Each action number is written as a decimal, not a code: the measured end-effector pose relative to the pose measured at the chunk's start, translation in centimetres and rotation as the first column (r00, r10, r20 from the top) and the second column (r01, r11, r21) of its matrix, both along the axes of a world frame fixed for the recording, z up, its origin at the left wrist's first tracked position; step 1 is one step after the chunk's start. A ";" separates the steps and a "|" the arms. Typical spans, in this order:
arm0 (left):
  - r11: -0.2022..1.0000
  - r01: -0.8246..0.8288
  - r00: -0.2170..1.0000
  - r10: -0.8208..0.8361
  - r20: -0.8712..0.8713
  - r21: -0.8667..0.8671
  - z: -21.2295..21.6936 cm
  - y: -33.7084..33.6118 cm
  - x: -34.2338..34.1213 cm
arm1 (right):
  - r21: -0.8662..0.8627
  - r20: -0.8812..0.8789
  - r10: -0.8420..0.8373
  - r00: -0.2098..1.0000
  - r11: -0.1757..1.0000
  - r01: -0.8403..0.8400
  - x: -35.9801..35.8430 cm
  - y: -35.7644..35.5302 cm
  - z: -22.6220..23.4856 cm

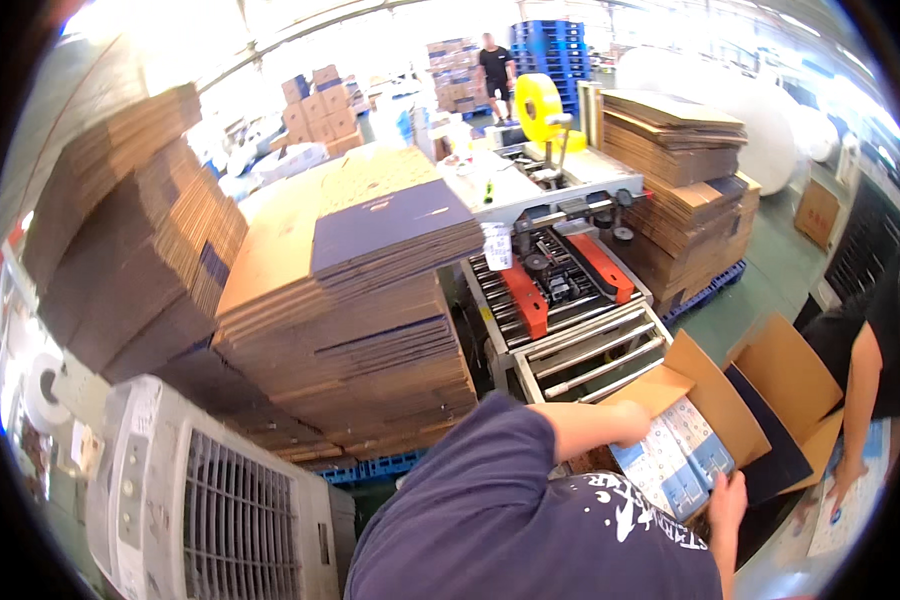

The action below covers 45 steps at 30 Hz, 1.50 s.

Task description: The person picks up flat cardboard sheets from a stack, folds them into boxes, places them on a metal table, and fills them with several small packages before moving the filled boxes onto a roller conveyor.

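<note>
Your left hand [632, 420] reaches into the open cardboard box [760, 400], its grip hidden behind the printed blue-and-white packs [675, 458] inside; your right hand [727, 500] presses open-fingered against the packs' lower edge. The box sits just beside the roller conveyor [590, 355].

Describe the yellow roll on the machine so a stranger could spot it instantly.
Start at the roller-bed sealing machine with orange side guides, between the flattened-carton stacks. At its far end stands the yellow roll, upright on a bracket. It is the only bright yellow disc among brown cardboard.
</note>
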State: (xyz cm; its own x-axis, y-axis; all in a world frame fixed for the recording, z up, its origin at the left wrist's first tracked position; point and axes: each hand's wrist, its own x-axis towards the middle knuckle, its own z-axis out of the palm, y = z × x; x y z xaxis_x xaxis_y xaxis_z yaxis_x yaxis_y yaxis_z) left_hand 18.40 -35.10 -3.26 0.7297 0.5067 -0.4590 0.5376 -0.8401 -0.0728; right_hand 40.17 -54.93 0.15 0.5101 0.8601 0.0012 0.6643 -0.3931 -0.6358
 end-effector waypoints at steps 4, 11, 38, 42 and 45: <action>0.813 0.050 0.925 0.181 0.334 -0.580 7.0 -0.1 -9.2 | -0.019 0.454 0.238 0.859 0.966 -0.258 -7.3 -2.4 -8.9; 0.653 0.191 0.920 -0.380 -0.099 -0.733 6.1 -2.5 -5.4 | -0.200 0.261 0.525 0.810 0.850 -0.487 -5.7 -3.6 -4.8; 0.739 0.195 0.711 0.346 0.612 -0.645 -8.8 20.3 -2.2 | 0.074 0.759 -0.198 0.621 0.973 0.219 -4.1 10.8 -0.5; 0.616 0.326 0.702 0.350 0.620 -0.717 -10.9 24.6 0.1 | -0.175 0.406 0.012 0.914 0.983 0.064 -7.7 8.2 -4.0; 0.588 0.302 0.696 0.402 0.595 -0.750 -11.9 24.6 1.7 | 0.118 0.181 -0.515 0.838 0.857 0.502 -5.6 7.6 -12.6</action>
State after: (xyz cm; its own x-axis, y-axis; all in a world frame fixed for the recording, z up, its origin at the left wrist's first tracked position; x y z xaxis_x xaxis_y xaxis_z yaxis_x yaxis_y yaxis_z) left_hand 20.14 -10.51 -15.17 0.9598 0.2696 -0.0781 0.1681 -0.3291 0.9292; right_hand 34.53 -47.33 -12.43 0.8586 0.4742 0.1948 0.4965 -0.6743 -0.5467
